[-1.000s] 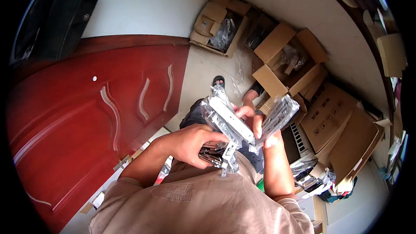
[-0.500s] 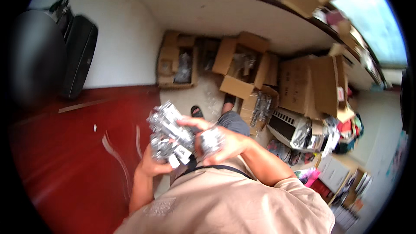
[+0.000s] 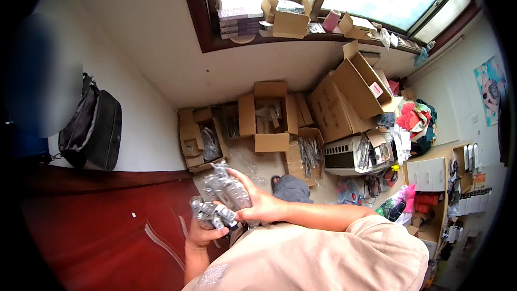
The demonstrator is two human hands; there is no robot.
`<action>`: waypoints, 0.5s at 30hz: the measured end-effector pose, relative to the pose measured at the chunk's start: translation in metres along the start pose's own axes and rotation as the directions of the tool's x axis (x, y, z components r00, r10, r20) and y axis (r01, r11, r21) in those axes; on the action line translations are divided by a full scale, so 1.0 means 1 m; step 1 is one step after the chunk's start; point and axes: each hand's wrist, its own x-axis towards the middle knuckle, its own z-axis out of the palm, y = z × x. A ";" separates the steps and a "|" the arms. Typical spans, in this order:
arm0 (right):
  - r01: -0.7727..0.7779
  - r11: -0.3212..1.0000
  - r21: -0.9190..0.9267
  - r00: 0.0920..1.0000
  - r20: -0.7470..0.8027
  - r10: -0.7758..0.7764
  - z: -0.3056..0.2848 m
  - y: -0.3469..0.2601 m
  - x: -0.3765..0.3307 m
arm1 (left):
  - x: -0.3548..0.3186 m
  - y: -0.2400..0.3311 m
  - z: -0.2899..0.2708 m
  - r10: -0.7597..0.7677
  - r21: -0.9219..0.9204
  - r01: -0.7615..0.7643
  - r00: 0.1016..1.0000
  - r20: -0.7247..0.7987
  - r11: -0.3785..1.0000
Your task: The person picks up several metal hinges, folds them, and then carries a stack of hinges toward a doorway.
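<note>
Two hands shared one load: a bundle of clear plastic packets [image 3: 223,199] with grey metal parts inside, held in front of the chest above the red door panel [image 3: 97,226]. The sensible way to handle such a slippery stack was to keep the lower packets cradled firmly while the upper ones were squared or peeled off one at a time, with the grip kept close to the body so nothing slid out sideways.

The left hand [image 3: 200,233] was curled under the lower end of the bundle, fingers closed around the packets from below. The right hand [image 3: 259,203] lay across the upper packets, fingers bent over their far edge and thumb pressing on top, so it clasped rather than spread. Whether it gripped a single packet or several could not be told, since the glossy film blurred together. Open cardboard boxes [image 3: 269,116] stood against the wall beyond.
</note>
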 end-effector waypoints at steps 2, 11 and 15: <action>-0.127 0.933 0.338 0.990 -0.018 0.141 0.005 0.015 -0.017 | 0.004 -0.002 0.019 -0.084 -0.003 0.084 0.996 0.001 0.996; -0.282 0.493 0.823 0.959 0.248 0.134 -0.062 0.092 -0.079 | 0.014 -0.027 0.102 -0.196 0.100 0.189 0.978 0.069 0.977; -0.268 0.444 0.855 0.957 0.291 0.017 -0.103 0.116 -0.132 | 0.032 -0.039 0.170 -0.258 0.248 0.233 0.963 0.072 0.940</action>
